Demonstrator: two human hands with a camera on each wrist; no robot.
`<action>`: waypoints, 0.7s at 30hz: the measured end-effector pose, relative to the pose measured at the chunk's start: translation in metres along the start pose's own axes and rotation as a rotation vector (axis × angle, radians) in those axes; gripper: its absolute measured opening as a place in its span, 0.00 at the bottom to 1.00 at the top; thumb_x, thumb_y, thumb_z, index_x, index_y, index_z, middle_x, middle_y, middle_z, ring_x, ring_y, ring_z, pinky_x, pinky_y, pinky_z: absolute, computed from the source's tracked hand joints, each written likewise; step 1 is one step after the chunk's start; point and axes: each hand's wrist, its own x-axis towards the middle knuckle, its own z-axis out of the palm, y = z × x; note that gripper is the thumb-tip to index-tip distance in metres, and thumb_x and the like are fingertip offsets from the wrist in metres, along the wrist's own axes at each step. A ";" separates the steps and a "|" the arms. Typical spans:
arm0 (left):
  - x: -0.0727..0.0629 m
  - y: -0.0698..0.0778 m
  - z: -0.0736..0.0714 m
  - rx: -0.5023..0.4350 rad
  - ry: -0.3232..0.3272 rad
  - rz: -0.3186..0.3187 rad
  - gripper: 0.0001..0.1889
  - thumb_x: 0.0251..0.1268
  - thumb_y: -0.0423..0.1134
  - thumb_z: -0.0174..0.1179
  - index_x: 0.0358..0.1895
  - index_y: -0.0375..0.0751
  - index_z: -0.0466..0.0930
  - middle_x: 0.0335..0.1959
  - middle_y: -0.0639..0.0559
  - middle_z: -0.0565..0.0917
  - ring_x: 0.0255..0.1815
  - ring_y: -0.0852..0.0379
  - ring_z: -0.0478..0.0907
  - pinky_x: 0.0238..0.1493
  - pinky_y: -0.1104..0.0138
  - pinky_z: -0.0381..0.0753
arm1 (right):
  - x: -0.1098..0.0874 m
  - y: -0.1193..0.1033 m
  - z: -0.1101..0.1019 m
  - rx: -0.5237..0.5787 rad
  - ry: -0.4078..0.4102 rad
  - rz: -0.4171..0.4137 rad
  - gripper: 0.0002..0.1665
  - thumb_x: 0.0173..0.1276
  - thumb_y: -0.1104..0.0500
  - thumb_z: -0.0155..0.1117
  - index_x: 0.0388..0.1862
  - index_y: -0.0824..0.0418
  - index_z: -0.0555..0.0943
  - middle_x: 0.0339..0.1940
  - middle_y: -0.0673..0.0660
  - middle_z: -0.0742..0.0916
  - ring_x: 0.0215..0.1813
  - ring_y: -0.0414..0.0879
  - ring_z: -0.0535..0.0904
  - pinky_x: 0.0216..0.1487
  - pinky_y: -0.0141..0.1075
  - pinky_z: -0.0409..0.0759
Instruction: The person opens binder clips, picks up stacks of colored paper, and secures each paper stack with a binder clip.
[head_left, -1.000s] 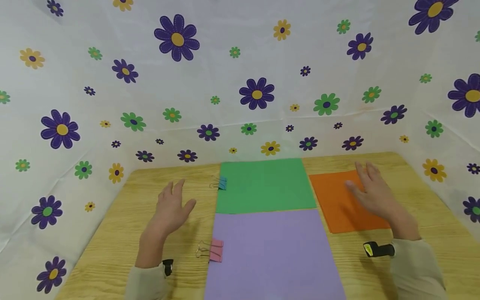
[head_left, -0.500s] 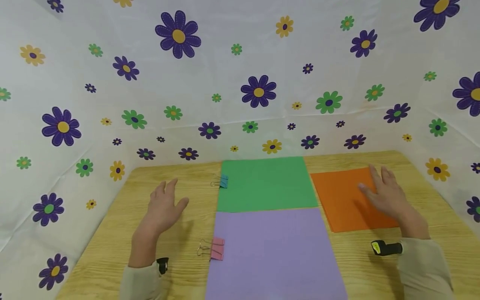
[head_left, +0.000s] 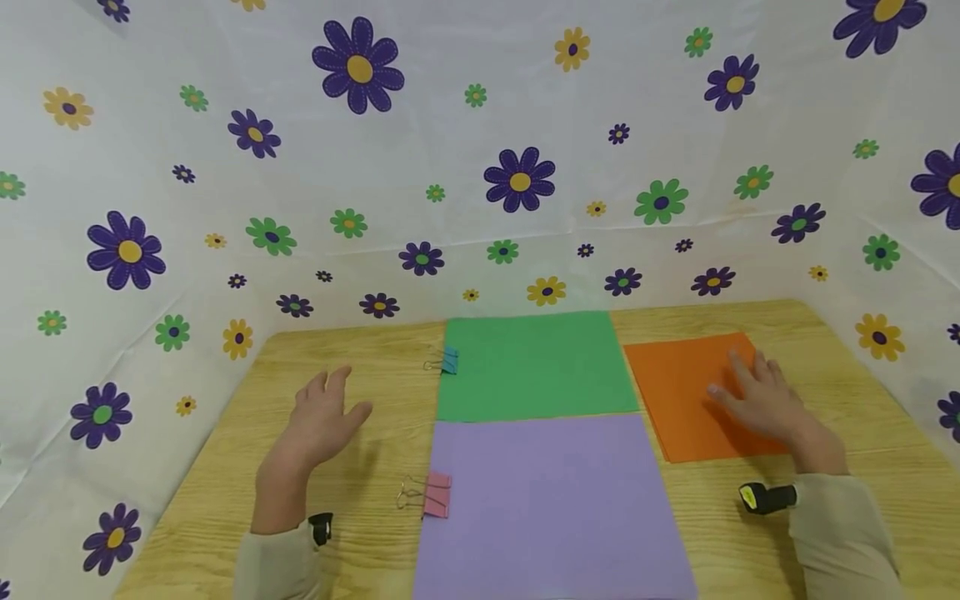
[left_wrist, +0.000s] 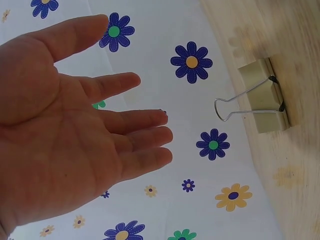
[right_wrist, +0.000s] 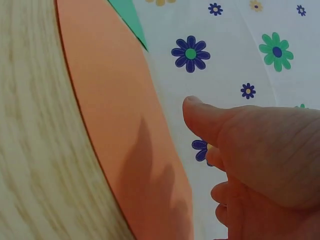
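My left hand hovers over the left side of the wooden table, palm inward with fingers loosely extended and nothing in it. In the left wrist view, a pale yellowish binder clip with wire handles lies beyond the fingertips. Between my hands, a pink binder clip sits at the left edge of a purple sheet, and a blue binder clip at the left edge of a green sheet. My right hand, also holding nothing, is above an orange stack of sheets, its shadow falling on the orange.
White cloth printed with flowers encloses the back and both sides of the table. A dark strapped device sits at my right wrist, another at the left.
My left hand has drifted slightly left. My right hand moved right, then came back a little and lower over the orange sheets. The view has shifted slightly; clips and sheets stay put.
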 end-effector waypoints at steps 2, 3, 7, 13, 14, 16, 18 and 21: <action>0.000 -0.001 0.000 0.005 -0.021 -0.015 0.38 0.76 0.45 0.48 0.76 0.27 0.43 0.73 0.18 0.41 0.73 0.19 0.39 0.65 0.28 0.53 | -0.001 0.000 0.001 0.004 -0.008 -0.001 0.51 0.79 0.37 0.42 0.76 0.78 0.42 0.71 0.89 0.40 0.71 0.85 0.32 0.64 0.78 0.39; 0.001 -0.002 -0.001 0.009 -0.029 -0.024 0.38 0.76 0.46 0.48 0.76 0.27 0.43 0.73 0.17 0.41 0.72 0.19 0.39 0.65 0.28 0.53 | -0.001 0.000 0.002 0.005 -0.012 -0.002 0.51 0.79 0.38 0.42 0.76 0.79 0.43 0.71 0.89 0.41 0.71 0.85 0.32 0.64 0.77 0.39; 0.002 -0.004 -0.003 0.014 -0.053 -0.059 0.39 0.75 0.46 0.49 0.76 0.26 0.41 0.73 0.17 0.41 0.72 0.19 0.38 0.65 0.29 0.53 | 0.000 0.004 0.005 -0.006 -0.023 -0.002 0.52 0.78 0.38 0.46 0.75 0.80 0.45 0.71 0.89 0.43 0.71 0.85 0.33 0.65 0.77 0.40; 0.000 -0.012 -0.008 0.001 -0.064 -0.084 0.40 0.75 0.45 0.49 0.76 0.26 0.38 0.72 0.16 0.40 0.72 0.18 0.37 0.65 0.28 0.53 | 0.002 0.008 0.011 -0.052 -0.054 0.019 0.53 0.77 0.36 0.46 0.75 0.80 0.47 0.71 0.88 0.45 0.72 0.83 0.35 0.65 0.77 0.40; -0.001 -0.013 -0.009 -0.002 -0.064 -0.086 0.40 0.75 0.45 0.49 0.76 0.26 0.38 0.72 0.16 0.40 0.72 0.18 0.37 0.64 0.28 0.53 | 0.002 0.008 0.011 -0.060 -0.059 0.020 0.53 0.77 0.36 0.45 0.75 0.80 0.47 0.71 0.88 0.45 0.72 0.83 0.35 0.65 0.77 0.40; -0.002 -0.015 -0.010 -0.006 -0.065 -0.091 0.41 0.75 0.45 0.48 0.77 0.26 0.37 0.72 0.16 0.39 0.72 0.17 0.36 0.64 0.28 0.53 | 0.002 0.009 0.012 -0.074 -0.066 0.020 0.53 0.77 0.35 0.45 0.75 0.80 0.48 0.71 0.88 0.46 0.72 0.84 0.36 0.65 0.77 0.40; -0.002 -0.017 -0.011 -0.011 -0.067 -0.096 0.41 0.74 0.45 0.48 0.77 0.27 0.36 0.72 0.16 0.39 0.72 0.17 0.36 0.64 0.28 0.54 | 0.001 0.010 0.012 -0.089 -0.069 0.021 0.53 0.77 0.35 0.45 0.75 0.80 0.48 0.71 0.88 0.46 0.71 0.83 0.37 0.64 0.77 0.41; -0.003 -0.019 -0.013 -0.019 -0.070 -0.102 0.41 0.74 0.46 0.48 0.77 0.27 0.36 0.73 0.16 0.38 0.72 0.17 0.36 0.64 0.27 0.54 | 0.001 0.010 0.012 -0.100 -0.074 0.030 0.53 0.76 0.35 0.45 0.74 0.80 0.49 0.71 0.87 0.47 0.71 0.83 0.37 0.64 0.77 0.42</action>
